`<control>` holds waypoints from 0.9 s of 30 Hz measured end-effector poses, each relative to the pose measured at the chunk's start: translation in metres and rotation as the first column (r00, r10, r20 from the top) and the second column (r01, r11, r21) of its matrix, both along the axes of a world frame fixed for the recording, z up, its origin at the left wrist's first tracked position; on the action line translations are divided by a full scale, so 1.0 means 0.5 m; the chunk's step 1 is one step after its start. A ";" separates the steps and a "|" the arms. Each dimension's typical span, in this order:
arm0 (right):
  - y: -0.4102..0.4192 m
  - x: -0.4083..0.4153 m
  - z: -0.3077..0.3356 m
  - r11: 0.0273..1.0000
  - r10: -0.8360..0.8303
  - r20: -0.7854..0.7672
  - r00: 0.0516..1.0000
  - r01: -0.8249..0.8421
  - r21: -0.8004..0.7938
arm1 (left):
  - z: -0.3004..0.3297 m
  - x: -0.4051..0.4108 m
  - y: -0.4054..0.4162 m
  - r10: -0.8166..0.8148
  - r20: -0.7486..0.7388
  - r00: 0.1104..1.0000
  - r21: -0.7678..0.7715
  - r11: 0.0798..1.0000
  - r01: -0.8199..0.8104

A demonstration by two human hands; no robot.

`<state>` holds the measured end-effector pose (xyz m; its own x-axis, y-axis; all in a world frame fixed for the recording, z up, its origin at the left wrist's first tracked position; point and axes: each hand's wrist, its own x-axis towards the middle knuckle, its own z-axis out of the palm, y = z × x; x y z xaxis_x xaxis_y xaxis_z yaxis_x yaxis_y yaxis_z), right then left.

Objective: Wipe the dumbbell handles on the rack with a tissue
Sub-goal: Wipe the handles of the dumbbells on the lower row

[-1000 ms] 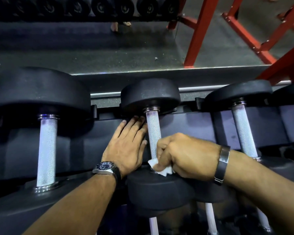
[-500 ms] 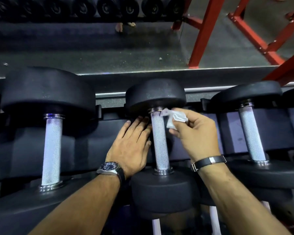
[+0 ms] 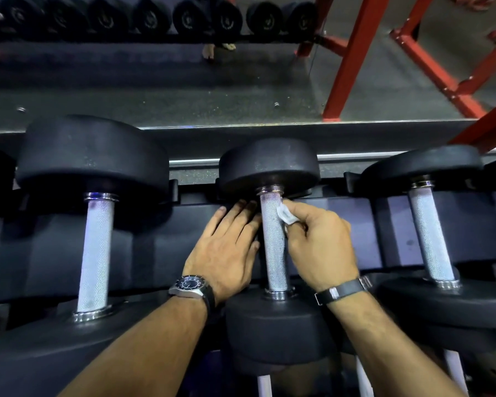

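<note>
**Wiping the middle handle, now at its top end**

Pinching a small wad of tissue between thumb and fingertips, the right hand is pressing it against the right side of the middle dumbbell handle, just under the collar at the far end. A second ago this hand was down at the near end of the same handle with the tissue bunched low; half a second ago it was lifted off beside the top. So the stroke is travelling up the bar and the tissue is meeting the metal again.

The left hand is lying flat with fingers straight and together on the rack padding just left of that handle, steadying, and it is staying where it was.

By my judgement this handle is partly done. The left handle and the right handle are standing apart from both hands, seemingly still waiting.
</note>
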<state>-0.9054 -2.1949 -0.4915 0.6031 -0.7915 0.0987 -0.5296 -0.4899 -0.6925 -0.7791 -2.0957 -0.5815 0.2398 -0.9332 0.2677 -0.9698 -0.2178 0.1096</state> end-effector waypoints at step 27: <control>0.004 -0.021 0.024 0.979 0.203 -0.245 0.948 -0.194 0.062 | -0.006 0.001 0.000 -0.009 -0.001 1.000 -0.017 1.000 0.009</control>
<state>-0.9159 -2.1929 -0.4797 0.7501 -0.6535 -0.1015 -0.5819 -0.5793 -0.5708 -0.7788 -2.0955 -0.5843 0.2320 -0.9305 0.2834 -0.9716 -0.2074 0.1142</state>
